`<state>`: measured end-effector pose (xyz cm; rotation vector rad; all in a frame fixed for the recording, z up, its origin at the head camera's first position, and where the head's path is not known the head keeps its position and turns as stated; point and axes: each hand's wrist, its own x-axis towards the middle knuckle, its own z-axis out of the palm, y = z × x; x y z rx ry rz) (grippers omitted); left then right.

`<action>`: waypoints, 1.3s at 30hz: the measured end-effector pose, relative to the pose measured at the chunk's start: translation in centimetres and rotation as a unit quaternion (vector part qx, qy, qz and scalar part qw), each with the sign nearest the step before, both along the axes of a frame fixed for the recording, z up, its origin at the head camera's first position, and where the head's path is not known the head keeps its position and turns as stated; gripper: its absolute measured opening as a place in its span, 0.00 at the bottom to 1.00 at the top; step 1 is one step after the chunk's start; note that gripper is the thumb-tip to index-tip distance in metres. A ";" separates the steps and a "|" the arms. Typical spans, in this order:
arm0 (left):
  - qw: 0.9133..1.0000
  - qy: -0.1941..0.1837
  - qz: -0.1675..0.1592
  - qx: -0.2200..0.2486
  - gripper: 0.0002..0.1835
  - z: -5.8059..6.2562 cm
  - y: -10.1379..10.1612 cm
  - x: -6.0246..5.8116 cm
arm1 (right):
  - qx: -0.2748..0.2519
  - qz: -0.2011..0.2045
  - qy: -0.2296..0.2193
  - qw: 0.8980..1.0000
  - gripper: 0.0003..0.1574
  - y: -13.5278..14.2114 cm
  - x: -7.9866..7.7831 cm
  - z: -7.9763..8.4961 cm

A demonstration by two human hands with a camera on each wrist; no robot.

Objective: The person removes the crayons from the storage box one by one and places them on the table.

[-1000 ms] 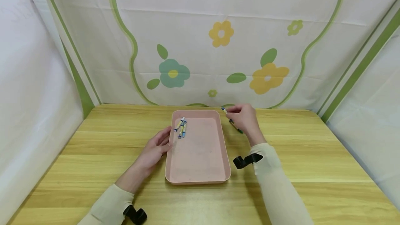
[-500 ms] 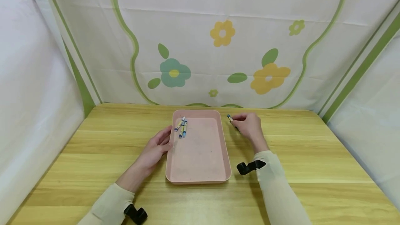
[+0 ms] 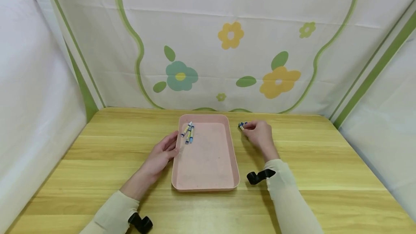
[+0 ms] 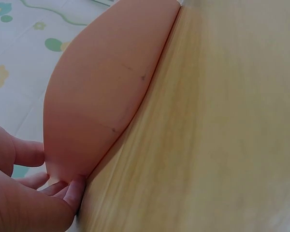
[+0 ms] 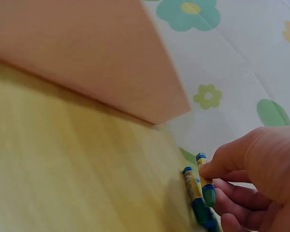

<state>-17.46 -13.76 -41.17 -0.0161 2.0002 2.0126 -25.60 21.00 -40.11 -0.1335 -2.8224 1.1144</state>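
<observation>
**Just off the far right corner of the pink tray [image 3: 211,169]: a held crayon [image 5: 207,186] and a second crayon [image 5: 194,187]**

On the bench [image 3: 97,161], outside the tray's right edge, I have the right hand [image 3: 259,134] with thumb and fingertips narrowed around the held crayon. From my end, the right wrist view reads best: the second crayon lies close alongside, on the tray side of the pinch, their long axes almost parallel, green at the lower end of both. Whether they touch, or whether the held one is clear of the bench, I can't tell.

The relation I'd work from: the tray lies to the left of that hand, its right edge the nearer wall, while the crayon ends poke past the fingertips toward the bench's far edge. The left hand [image 3: 159,158] is the farther one, across at the tray's left edge, fingers relaxed against the side, no crayon in them. Three loose crayons [image 3: 192,134] lie bunched inside, near the tray's far left corner.
</observation>
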 end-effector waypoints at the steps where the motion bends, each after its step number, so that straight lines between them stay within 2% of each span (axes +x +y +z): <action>1: 1.000 0.000 0.000 0.000 0.36 0.0 0.0 0.0 | 0.005 0.002 0.001 1.000 0.11 0.0 0.0 -0.1; 9: 1.000 0.003 -0.002 0.003 0.36 -0.2 0.1 0.1 | 0.029 0.006 0.002 1.000 0.10 -0.1 0.0 -0.7; 22: 1.000 0.008 -0.003 0.005 0.36 -0.5 0.1 -0.1 | 0.033 0.004 -0.011 0.999 0.09 -0.3 0.1 -0.9; 39: 1.000 0.008 -0.002 0.005 0.36 -0.3 -0.1 -0.1 | 0.029 0.014 0.017 0.999 0.10 -0.5 -0.1 -0.8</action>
